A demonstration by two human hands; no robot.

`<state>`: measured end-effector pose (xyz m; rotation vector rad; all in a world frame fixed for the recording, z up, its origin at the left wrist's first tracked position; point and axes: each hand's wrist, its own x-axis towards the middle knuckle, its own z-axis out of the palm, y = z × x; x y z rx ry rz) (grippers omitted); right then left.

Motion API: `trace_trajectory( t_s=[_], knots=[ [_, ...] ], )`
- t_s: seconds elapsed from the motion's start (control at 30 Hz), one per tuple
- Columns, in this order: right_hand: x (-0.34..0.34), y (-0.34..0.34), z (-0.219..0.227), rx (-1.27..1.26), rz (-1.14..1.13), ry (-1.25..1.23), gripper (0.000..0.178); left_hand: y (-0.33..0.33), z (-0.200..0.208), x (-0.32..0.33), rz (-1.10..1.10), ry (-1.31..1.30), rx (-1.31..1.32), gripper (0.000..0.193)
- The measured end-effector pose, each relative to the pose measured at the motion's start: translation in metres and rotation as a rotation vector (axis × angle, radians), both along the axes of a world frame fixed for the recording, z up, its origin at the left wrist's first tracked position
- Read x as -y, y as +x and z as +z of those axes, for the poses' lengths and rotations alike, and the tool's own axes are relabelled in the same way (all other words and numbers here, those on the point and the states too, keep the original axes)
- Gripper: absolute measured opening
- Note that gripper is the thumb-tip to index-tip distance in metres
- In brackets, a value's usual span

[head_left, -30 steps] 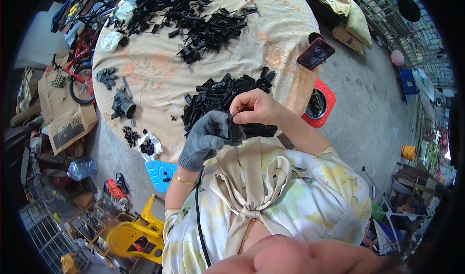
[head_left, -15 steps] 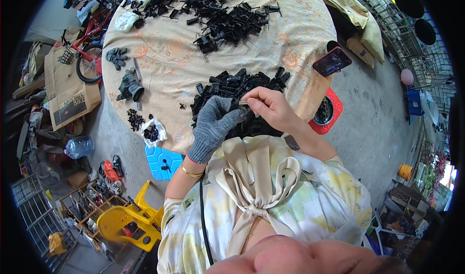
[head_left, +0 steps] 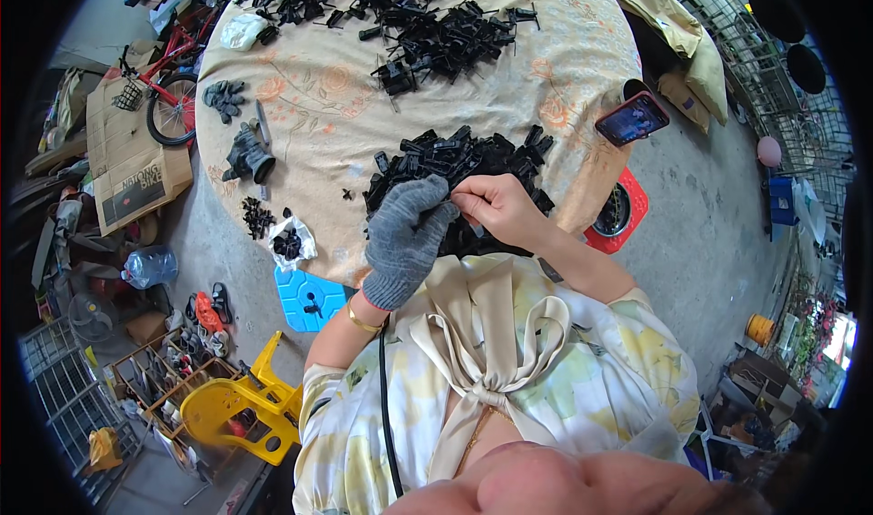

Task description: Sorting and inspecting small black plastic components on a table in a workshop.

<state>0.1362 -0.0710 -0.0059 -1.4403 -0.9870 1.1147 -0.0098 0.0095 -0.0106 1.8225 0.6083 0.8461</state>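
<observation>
My left hand (head_left: 406, 242), in a grey knit glove, is closed, its thumb and fingers pinched together above the near edge of a pile of small black plastic parts (head_left: 436, 157). My bare right hand (head_left: 503, 209) meets it there with thumb and forefinger pressed together. Whatever lies between the two sets of fingertips is small and mostly hidden, so I cannot make it out. The pile spreads beyond and beside both hands on a peach flowered tablecloth (head_left: 318, 151).
A larger heap of black parts (head_left: 446, 37) lies farther off. Dark gloves (head_left: 247, 156), a slim pen-like tool (head_left: 263, 122) and a white bag of small black pieces (head_left: 292, 244) sit at the left. A phone (head_left: 632, 118) stands at the table's right edge.
My hands have drawn closer, and the glove has turned so its back shows more. A thin pale strip and a dark piece seen between the fingertips before are now mostly hidden.
</observation>
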Motion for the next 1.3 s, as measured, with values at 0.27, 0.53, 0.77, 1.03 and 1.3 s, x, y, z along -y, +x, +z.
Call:
trace_trajectory(
  t_s=[0.27,0.53,0.77,1.03,1.3],
  knots=[
    [-0.059,0.049,-0.024,0.348,0.539,-0.041,0.021,-0.007,-0.018,-0.013,-0.055,0.133,-0.250,0.030],
    [-0.198,0.055,-0.112,0.861,-0.187,0.014,0.033,-0.012,-0.018,-0.009,-0.213,0.313,-0.428,0.048],
    [-0.237,0.058,-0.154,1.055,-0.251,-0.238,0.030,-0.030,-0.021,-0.013,-0.159,0.153,-0.282,0.043],
    [-0.168,0.072,-0.098,0.806,-0.143,0.139,0.021,-0.036,-0.035,-0.041,0.007,-0.794,0.252,0.040],
    [-0.035,0.042,0.010,0.904,0.389,0.608,0.029,-0.006,-0.003,-0.052,-0.616,-1.199,0.220,0.072]
  ],
)
